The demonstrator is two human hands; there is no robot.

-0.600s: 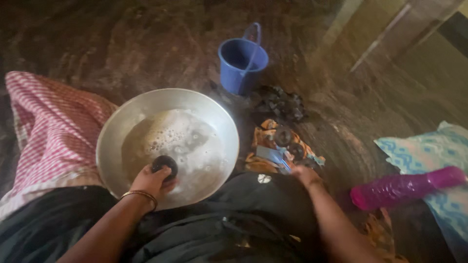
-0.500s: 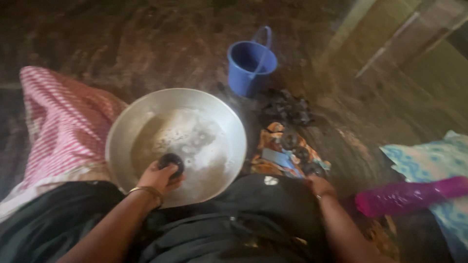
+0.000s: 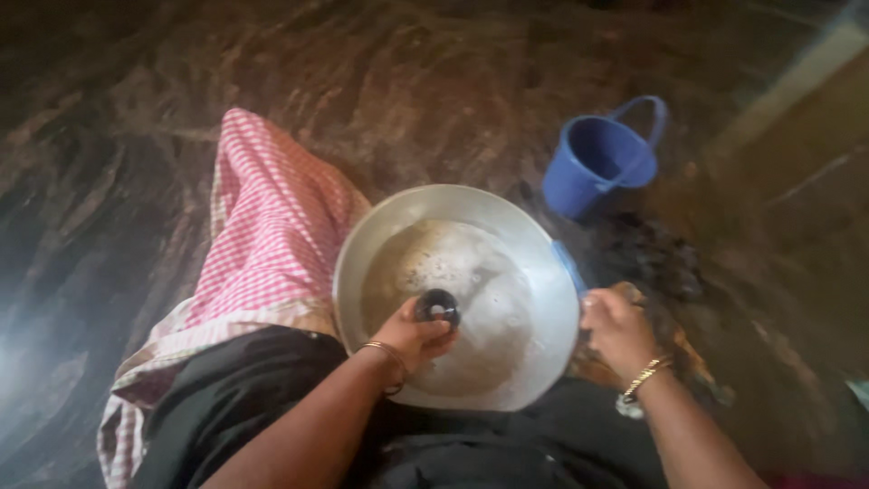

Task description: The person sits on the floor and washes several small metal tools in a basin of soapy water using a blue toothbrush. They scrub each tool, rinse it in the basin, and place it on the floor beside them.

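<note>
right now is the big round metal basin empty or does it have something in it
Not empty: the big round metal basin holds shallow foamy water.

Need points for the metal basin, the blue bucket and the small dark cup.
metal basin [image 3: 543,362], head view, bare right rim.
blue bucket [image 3: 579,181], head view, outer wall.
small dark cup [image 3: 438,306], head view, its mouth.

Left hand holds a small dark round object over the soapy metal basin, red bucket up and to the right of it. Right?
Not quite: the head view shows the bucket is blue, not red. The rest holds: the left hand holds the small dark round object over the soapy metal basin.
</note>
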